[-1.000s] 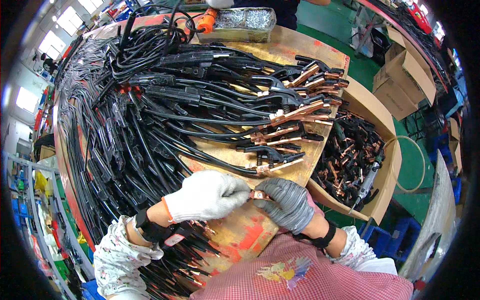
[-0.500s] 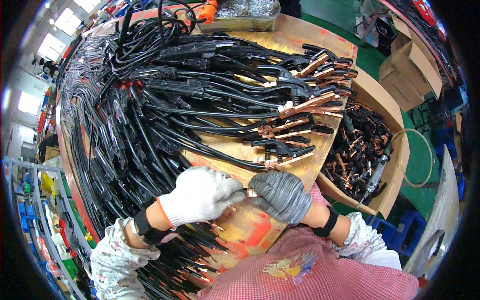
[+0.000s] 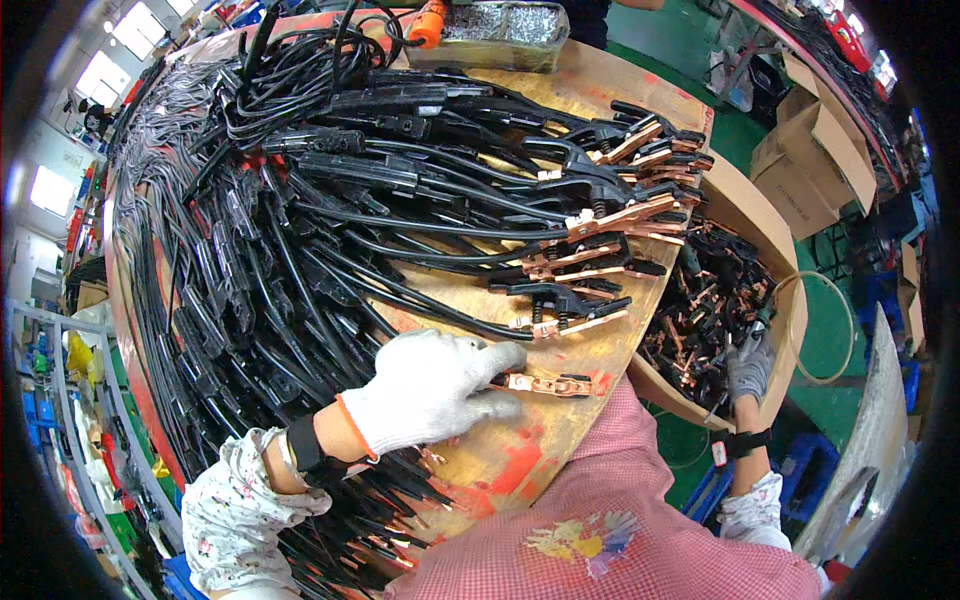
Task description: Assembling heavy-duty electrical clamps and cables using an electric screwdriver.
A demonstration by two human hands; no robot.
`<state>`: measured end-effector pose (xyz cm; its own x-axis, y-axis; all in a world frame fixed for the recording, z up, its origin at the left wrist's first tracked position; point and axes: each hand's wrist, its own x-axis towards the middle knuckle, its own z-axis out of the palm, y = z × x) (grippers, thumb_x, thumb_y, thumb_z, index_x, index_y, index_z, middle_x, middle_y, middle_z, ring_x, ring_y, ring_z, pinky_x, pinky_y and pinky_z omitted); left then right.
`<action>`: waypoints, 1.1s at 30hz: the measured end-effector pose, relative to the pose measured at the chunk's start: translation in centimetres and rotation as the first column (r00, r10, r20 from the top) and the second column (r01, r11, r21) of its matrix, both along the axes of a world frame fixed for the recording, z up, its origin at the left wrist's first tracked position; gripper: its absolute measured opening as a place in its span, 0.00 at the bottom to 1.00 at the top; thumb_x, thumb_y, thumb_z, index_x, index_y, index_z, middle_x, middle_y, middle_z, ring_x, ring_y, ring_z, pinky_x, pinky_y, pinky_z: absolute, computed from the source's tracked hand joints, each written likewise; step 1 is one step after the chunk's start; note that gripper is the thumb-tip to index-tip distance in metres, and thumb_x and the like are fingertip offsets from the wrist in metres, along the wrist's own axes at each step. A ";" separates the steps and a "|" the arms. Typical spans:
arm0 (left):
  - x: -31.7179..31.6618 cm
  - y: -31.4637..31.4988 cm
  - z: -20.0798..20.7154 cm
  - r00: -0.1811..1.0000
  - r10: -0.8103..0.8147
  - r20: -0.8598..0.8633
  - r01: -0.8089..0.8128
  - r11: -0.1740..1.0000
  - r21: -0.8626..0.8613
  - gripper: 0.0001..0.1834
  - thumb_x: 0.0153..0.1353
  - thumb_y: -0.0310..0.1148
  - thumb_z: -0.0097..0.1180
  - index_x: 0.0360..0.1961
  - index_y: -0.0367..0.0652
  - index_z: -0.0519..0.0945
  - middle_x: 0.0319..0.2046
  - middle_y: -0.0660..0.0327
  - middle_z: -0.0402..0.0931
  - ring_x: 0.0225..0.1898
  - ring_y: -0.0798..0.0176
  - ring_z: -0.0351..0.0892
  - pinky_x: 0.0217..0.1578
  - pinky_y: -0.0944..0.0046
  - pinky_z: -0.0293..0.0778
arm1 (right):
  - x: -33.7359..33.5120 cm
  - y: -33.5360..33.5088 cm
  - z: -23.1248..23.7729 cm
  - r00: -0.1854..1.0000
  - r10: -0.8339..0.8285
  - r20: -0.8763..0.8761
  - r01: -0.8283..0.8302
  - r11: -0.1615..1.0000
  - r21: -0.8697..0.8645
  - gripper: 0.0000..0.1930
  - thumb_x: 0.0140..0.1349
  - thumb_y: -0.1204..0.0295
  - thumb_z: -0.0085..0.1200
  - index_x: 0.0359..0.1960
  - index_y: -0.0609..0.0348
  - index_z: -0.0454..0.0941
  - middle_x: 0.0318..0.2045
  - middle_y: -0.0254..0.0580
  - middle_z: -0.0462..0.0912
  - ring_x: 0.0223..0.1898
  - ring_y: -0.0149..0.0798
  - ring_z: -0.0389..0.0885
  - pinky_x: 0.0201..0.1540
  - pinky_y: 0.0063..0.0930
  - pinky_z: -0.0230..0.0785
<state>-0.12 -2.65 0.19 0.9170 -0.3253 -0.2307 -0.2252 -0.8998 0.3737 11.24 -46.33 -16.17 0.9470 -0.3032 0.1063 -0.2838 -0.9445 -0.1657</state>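
My left hand point(image 3: 435, 385) wears a white knit glove. Its thumb and fingers close around the near end of a copper-coloured clamp point(image 3: 555, 384), which points right over the table's edge zone. At the right, my right hand point(image 3: 750, 368) in a grey striped glove reaches into a cardboard box. It is wrapped round a slim power screwdriver point(image 3: 763, 318) that lies on a heap of copper and black clamp parts point(image 3: 690, 330). The glove covers the tool's middle. Above my left hand, several finished-looking black cables point(image 3: 420, 255) end in copper-jawed welding clamps point(image 3: 625, 215).
Black cables cover the left of the worn wooden table point(image 3: 480, 470). A tray of small metal parts point(image 3: 510, 25) and an orange tool point(image 3: 427, 24) sit at the far edge. The box point(image 3: 775, 235) stands right of the table, with a pale looped hose point(image 3: 848, 335) beside it.
My right hand has left the clamp beside my left hand and moved right into the box, onto the screwdriver. The clamp in my left hand now shows uncovered.
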 end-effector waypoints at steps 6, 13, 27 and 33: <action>-0.2 0.0 -0.8 0.997 0.063 0.040 -0.062 0.998 -0.006 0.20 0.51 0.56 0.56 0.41 0.59 0.79 0.20 0.60 0.77 0.23 0.54 0.78 0.22 0.57 0.71 | 3.2 -5.0 -5.4 0.978 -0.145 -0.153 0.203 0.848 0.490 0.28 0.48 0.68 0.59 0.51 0.62 0.65 0.42 0.50 0.75 0.37 0.45 0.76 0.39 0.37 0.70; 0.4 -1.9 -0.5 0.982 0.147 0.119 -0.150 0.988 0.019 0.19 0.51 0.51 0.58 0.41 0.57 0.80 0.29 0.62 0.79 0.27 0.56 0.79 0.24 0.59 0.73 | 2.4 2.6 7.1 0.978 -0.203 -0.040 -0.043 -0.388 0.920 0.10 0.53 0.71 0.57 0.33 0.57 0.70 0.22 0.36 0.75 0.20 0.32 0.73 0.22 0.24 0.71; 0.3 -1.7 -2.3 0.963 0.084 0.255 -0.103 0.993 0.060 0.13 0.54 0.48 0.52 0.29 0.51 0.78 0.16 0.58 0.76 0.17 0.55 0.77 0.14 0.55 0.67 | -4.8 24.5 16.7 0.818 0.329 0.472 -0.057 -0.770 0.635 0.09 0.52 0.70 0.57 0.29 0.62 0.72 0.26 0.39 0.75 0.30 0.33 0.74 0.34 0.25 0.68; 0.3 -1.7 -2.2 0.956 0.084 0.281 -0.107 0.992 0.070 0.14 0.55 0.48 0.52 0.27 0.49 0.76 0.15 0.59 0.74 0.17 0.56 0.76 0.14 0.56 0.66 | -4.8 25.4 15.4 0.810 0.288 0.511 -0.147 -0.745 0.651 0.26 0.52 0.70 0.60 0.52 0.54 0.63 0.23 0.36 0.74 0.28 0.38 0.75 0.33 0.38 0.71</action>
